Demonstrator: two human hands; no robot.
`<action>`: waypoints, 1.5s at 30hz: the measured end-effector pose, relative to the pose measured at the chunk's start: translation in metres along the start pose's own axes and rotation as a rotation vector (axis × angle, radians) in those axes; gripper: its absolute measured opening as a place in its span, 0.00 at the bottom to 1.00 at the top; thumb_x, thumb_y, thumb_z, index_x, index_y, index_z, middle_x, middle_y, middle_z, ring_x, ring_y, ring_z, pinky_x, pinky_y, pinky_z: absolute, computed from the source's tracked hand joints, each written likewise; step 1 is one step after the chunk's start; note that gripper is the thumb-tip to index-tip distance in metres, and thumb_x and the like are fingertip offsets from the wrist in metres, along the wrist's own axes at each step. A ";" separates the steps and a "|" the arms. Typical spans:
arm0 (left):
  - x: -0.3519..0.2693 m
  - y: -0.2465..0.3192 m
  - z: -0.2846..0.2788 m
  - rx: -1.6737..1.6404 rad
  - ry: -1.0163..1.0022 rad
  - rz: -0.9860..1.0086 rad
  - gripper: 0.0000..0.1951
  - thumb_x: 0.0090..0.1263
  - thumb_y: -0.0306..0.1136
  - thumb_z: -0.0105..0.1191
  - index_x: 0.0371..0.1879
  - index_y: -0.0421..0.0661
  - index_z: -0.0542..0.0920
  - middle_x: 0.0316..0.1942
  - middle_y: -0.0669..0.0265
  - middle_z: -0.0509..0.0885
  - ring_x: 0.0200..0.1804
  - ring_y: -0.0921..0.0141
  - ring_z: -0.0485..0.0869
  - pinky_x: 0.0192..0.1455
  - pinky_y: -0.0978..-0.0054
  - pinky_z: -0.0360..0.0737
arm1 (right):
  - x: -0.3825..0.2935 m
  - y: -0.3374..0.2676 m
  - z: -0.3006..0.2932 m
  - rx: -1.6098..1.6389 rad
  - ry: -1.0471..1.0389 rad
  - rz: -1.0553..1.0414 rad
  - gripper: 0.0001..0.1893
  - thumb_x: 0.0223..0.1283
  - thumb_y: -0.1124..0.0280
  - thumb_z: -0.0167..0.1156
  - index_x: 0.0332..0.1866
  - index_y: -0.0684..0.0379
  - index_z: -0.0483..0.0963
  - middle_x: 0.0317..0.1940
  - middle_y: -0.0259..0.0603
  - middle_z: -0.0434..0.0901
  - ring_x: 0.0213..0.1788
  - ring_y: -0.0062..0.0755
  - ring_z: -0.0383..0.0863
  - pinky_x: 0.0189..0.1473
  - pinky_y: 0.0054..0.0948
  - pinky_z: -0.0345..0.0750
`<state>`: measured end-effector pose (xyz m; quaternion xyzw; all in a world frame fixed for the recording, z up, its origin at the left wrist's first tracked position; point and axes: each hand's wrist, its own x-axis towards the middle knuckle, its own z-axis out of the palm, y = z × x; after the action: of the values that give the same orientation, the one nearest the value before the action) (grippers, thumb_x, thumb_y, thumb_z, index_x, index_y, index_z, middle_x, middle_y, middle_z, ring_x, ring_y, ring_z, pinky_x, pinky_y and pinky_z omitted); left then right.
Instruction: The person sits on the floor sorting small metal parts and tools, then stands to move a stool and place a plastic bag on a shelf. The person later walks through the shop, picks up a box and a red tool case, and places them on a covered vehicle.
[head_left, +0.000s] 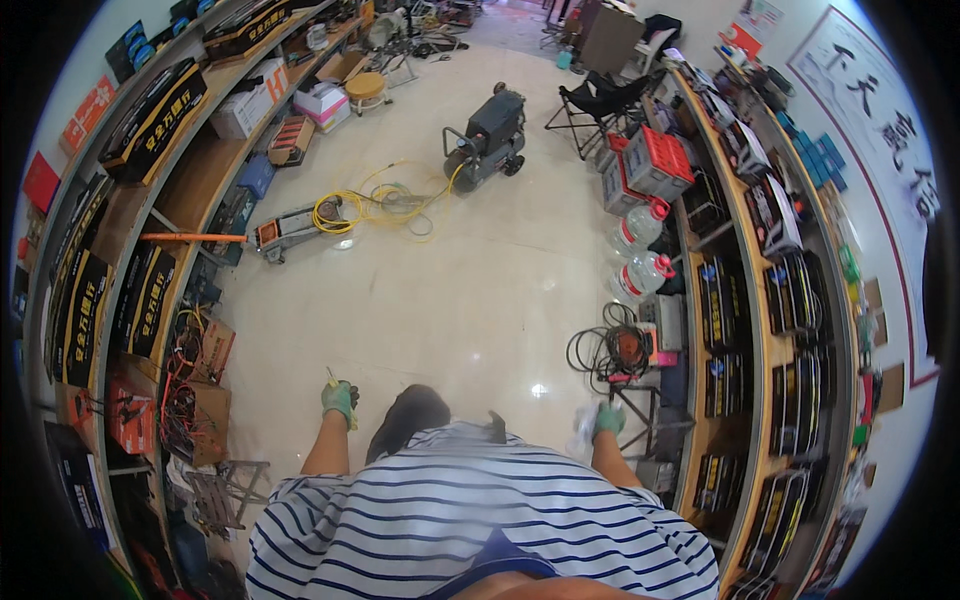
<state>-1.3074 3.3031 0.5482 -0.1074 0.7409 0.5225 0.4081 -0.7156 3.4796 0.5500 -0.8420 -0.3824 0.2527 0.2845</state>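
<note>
My left hand (337, 399), in a green work glove, hangs at my left side closed around a thin yellowish object (331, 377). Its tip sticks out past the fingers; its exact kind is too small to tell. On the other side, my right hand (610, 421) wears a matching glove and grips a crumpled clear plastic bag (583, 429). What the bag contains cannot be made out. A dark metal folding frame (637, 409) stands just right of that hand. Pale glossy floor tiles (420, 315) stretch out before me.
Ahead are a wheeled air compressor (487, 139), a yellow air hose (390, 202) and a floor jack (296, 225) with an orange handle. Shelves of boxes line both sides. Coiled black cable (600, 356), water jugs (641, 277) and a folding chair (600, 101) stand right.
</note>
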 end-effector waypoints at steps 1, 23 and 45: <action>0.006 0.006 0.009 -0.030 0.027 -0.027 0.03 0.60 0.28 0.48 0.31 0.46 0.74 0.20 0.64 0.79 0.17 0.72 0.76 0.15 0.76 0.69 | 0.026 -0.043 0.019 -0.068 -0.003 -0.162 0.14 0.51 0.67 0.62 0.40 0.64 0.74 0.32 0.42 0.79 0.33 0.36 0.74 0.37 0.35 0.73; 0.221 0.361 0.519 -0.116 -0.280 0.021 0.12 0.66 0.40 0.55 0.29 0.43 0.79 0.21 0.64 0.81 0.19 0.73 0.75 0.21 0.76 0.71 | 0.319 -0.284 0.168 -0.310 0.037 0.300 0.11 0.63 0.66 0.47 0.39 0.54 0.77 0.38 0.43 0.82 0.46 0.35 0.81 0.53 0.37 0.74; 0.305 0.454 0.701 -0.137 -0.139 -0.179 0.12 0.63 0.36 0.58 0.38 0.40 0.80 0.32 0.61 0.85 0.30 0.71 0.81 0.30 0.75 0.75 | 0.587 -0.757 0.472 -0.119 -0.585 -0.317 0.14 0.50 0.64 0.66 0.37 0.62 0.80 0.29 0.40 0.82 0.30 0.29 0.78 0.36 0.31 0.76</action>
<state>-1.4245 4.1844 0.5565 -0.1643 0.6609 0.5396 0.4950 -1.0577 4.4897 0.6014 -0.6790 -0.5881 0.4134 0.1490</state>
